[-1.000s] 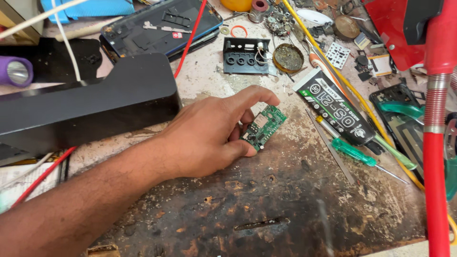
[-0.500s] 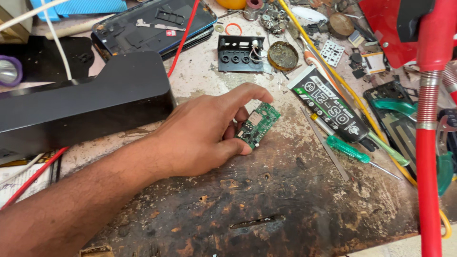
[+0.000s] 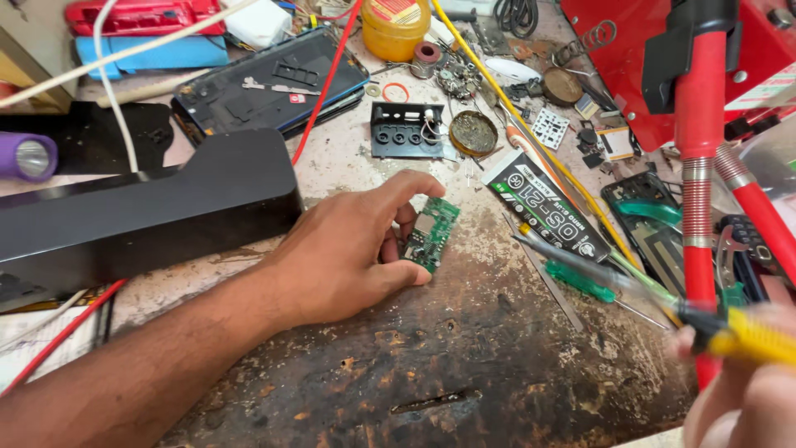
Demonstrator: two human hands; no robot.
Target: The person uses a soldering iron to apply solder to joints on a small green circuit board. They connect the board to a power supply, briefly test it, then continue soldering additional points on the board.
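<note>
Board [image 3: 431,235]: small green PCB w/ chips, pinched in my left hand [image 3: 348,257] grip on scorched tabletop [image 3: 464,365]. Right hand [image 3: 746,398] grips yellow-handled tool [image 3: 630,286]; black box [image 3: 149,216] alongside.

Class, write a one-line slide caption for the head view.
Left hand holds a small green circuit board on a scorched workbench; right hand holds a yellow-handled tool.

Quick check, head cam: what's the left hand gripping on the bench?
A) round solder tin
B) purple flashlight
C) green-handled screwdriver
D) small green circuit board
D: the left hand pinches the small green circuit board between thumb and fingers on the scorched bench; the purple flashlight, the round tin and the green-handled screwdriver lie apart from it, untouched.
</note>
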